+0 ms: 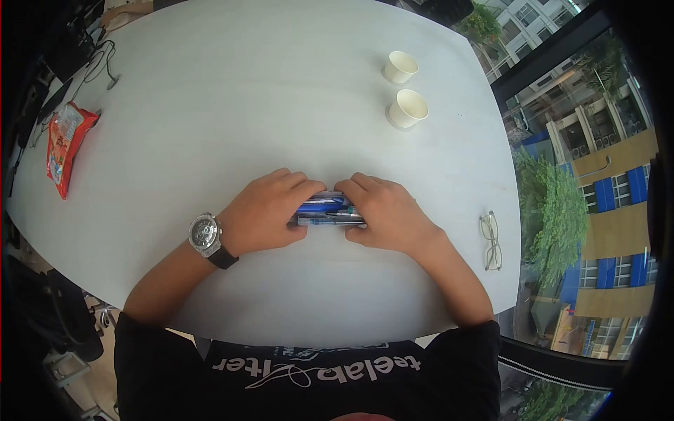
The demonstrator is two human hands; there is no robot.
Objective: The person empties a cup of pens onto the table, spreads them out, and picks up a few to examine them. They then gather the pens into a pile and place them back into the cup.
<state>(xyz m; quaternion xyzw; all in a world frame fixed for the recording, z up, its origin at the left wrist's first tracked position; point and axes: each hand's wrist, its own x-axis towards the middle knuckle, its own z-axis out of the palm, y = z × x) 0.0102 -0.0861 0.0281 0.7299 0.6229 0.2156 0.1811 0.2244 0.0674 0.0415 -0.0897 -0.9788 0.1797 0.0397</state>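
Note:
Both my hands grip a bundle of pens (327,209), some blue and some clear, lying crosswise low over the white table (281,105). My left hand (270,210) is wrapped round the bundle's left end, with a watch (205,234) on that wrist. Around the right end, my right hand (386,214) has its fingers closed. The pens show only in the gap between the hands; their ends are hidden under my fingers.
Two white paper cups (408,109) stand at the back right. Clear-framed glasses (491,241) lie near the right edge. On the left sits a red snack packet (67,147), with cables (105,63) behind it. A window is at the right.

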